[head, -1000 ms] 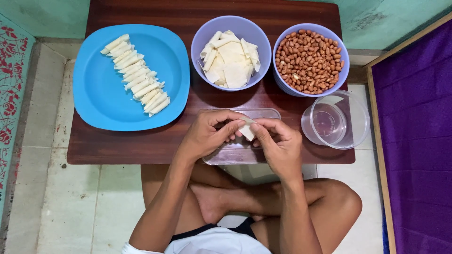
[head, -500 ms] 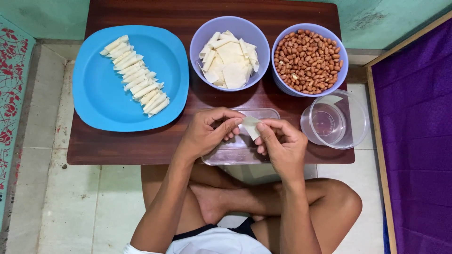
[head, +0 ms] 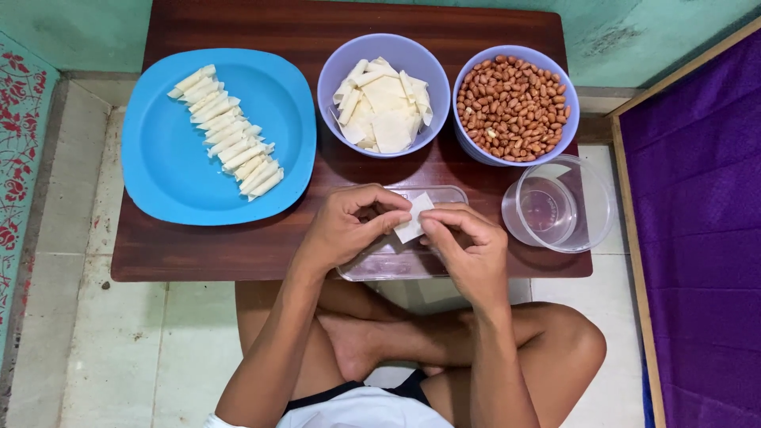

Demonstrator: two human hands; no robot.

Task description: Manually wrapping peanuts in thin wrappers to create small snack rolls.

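Wrapper sheet (head: 414,219): small, pale, roughly square, turned corner-up like a diamond; upper corner points away from the person, lower part hidden behind fingers, so no long axis can be read. Held above a clear flat tray (head: 396,265) at the near edge of the brown worktop (head: 198,254).
Left hand (head: 349,226): closed, fingertips pinching the sheet's left edge.
Right hand (head: 468,242): closed, fingertips pinching its right edge.
Blue plate (head: 166,182): row of rolled pieces (head: 226,143), each lying slantwise.
Left lilac bowl (head: 329,71): stacked wrappers (head: 384,111).
Right lilac bowl (head: 571,103): peanuts (head: 511,107).
Clear cup (head: 590,206): overhangs the worktop edge; contents hard to make out.
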